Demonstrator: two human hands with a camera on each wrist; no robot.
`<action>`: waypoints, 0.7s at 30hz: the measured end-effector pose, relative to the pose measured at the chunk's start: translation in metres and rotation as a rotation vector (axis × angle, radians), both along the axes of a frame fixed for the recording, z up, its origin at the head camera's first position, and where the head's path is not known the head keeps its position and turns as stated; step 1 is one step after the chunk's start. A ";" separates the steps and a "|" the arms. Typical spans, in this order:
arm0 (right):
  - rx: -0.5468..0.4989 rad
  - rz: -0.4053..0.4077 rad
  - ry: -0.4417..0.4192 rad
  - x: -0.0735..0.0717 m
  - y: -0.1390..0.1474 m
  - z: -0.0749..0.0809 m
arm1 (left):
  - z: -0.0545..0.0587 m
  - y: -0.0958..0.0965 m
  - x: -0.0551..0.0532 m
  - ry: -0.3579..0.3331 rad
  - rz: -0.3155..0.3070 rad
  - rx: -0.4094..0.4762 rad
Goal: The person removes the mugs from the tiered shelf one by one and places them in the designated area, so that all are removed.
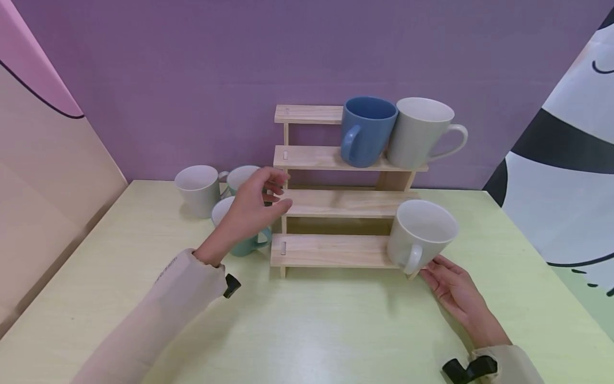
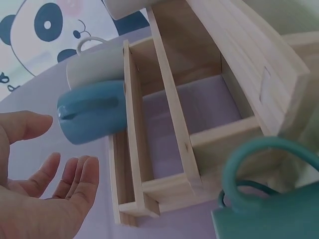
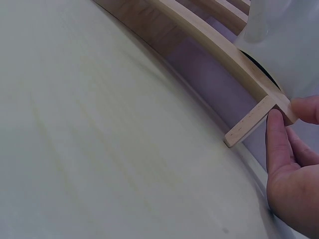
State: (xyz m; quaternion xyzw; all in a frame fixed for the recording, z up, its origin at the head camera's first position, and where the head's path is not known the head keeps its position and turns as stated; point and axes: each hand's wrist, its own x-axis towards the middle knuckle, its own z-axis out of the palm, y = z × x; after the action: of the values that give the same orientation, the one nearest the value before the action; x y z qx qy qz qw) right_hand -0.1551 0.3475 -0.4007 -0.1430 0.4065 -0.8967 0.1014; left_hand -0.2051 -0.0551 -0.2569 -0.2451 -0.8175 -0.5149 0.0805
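A four-tier wooden display rack (image 1: 331, 250) stands on the table. My right hand (image 1: 453, 290) pinches the right end of its lowest shelf; the right wrist view shows the thumb (image 3: 306, 108) at the shelf's end and the fingers beneath. A white mug (image 1: 424, 229) sits on that end, handle toward me. My left hand (image 1: 254, 205) hovers by the rack's left side, fingers spread and holding nothing. Below it is a mug with a teal lower part (image 1: 245, 246), partly hidden by the hand. On an upper shelf stand a blue mug (image 1: 366, 133) and another white mug (image 1: 417, 138).
Left of the rack stand a white mug (image 1: 198, 192) and another mug (image 1: 239, 175) partly behind my left hand. A purple wall (image 1: 201, 96) rises behind the table (image 1: 307, 330). Panels with cartoon drawings flank both sides.
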 end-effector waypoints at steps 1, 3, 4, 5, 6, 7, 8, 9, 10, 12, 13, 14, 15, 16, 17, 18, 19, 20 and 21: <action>0.002 0.000 0.001 0.000 0.000 0.000 | 0.000 0.002 0.000 0.004 -0.005 -0.005; 0.006 -0.003 0.000 0.000 0.000 0.000 | 0.000 0.006 -0.001 0.005 -0.013 -0.008; 0.006 -0.004 -0.002 0.000 0.000 0.000 | 0.000 0.008 -0.001 0.001 -0.014 -0.008; 0.006 -0.005 -0.003 0.000 -0.001 0.000 | -0.001 0.010 -0.002 -0.001 -0.016 -0.007; 0.009 -0.007 -0.005 0.000 -0.001 0.000 | -0.001 0.012 -0.002 -0.002 -0.019 -0.002; 0.013 -0.010 -0.008 0.000 -0.001 0.001 | -0.001 0.014 -0.002 -0.004 -0.021 0.002; 0.015 -0.014 -0.012 0.000 0.000 0.001 | -0.001 0.016 -0.002 -0.011 -0.023 0.009; 0.019 -0.018 -0.015 0.001 0.000 0.001 | 0.000 0.018 -0.003 -0.015 -0.026 0.014; 0.022 -0.021 -0.018 0.001 0.000 0.001 | -0.001 0.020 -0.003 -0.017 -0.030 0.019; 0.025 -0.027 -0.024 0.001 0.001 0.001 | 0.000 0.025 -0.003 -0.022 -0.038 0.026; 0.027 -0.029 -0.025 0.001 0.002 0.001 | 0.001 0.027 -0.003 -0.024 -0.041 0.026; 0.027 -0.029 -0.026 0.001 0.002 0.000 | 0.001 0.029 -0.003 -0.025 -0.045 0.024; 0.029 -0.029 -0.026 0.001 0.002 0.000 | 0.002 0.031 -0.003 -0.022 -0.050 0.024; 0.028 -0.028 -0.025 0.001 0.002 0.000 | 0.002 0.033 -0.002 -0.020 -0.055 0.023; 0.028 -0.028 -0.025 0.001 0.002 0.000 | 0.002 0.035 -0.002 -0.020 -0.061 0.022; 0.028 -0.027 -0.025 0.001 0.002 -0.001 | 0.001 0.036 -0.002 -0.019 -0.067 0.023; 0.027 -0.027 -0.023 0.001 0.002 -0.001 | 0.001 0.038 -0.002 -0.019 -0.072 0.022; 0.025 -0.025 -0.022 0.001 0.002 -0.001 | 0.000 0.039 -0.003 -0.017 -0.076 0.019; 0.024 -0.024 -0.020 0.001 0.002 -0.001 | -0.001 0.041 -0.003 -0.019 -0.080 0.019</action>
State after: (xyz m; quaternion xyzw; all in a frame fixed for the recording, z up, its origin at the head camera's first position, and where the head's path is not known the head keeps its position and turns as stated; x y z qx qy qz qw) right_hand -0.1539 0.3497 -0.4015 -0.1278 0.4180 -0.8942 0.0963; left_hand -0.2085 -0.0144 -0.2580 -0.2721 -0.8028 -0.5277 0.0544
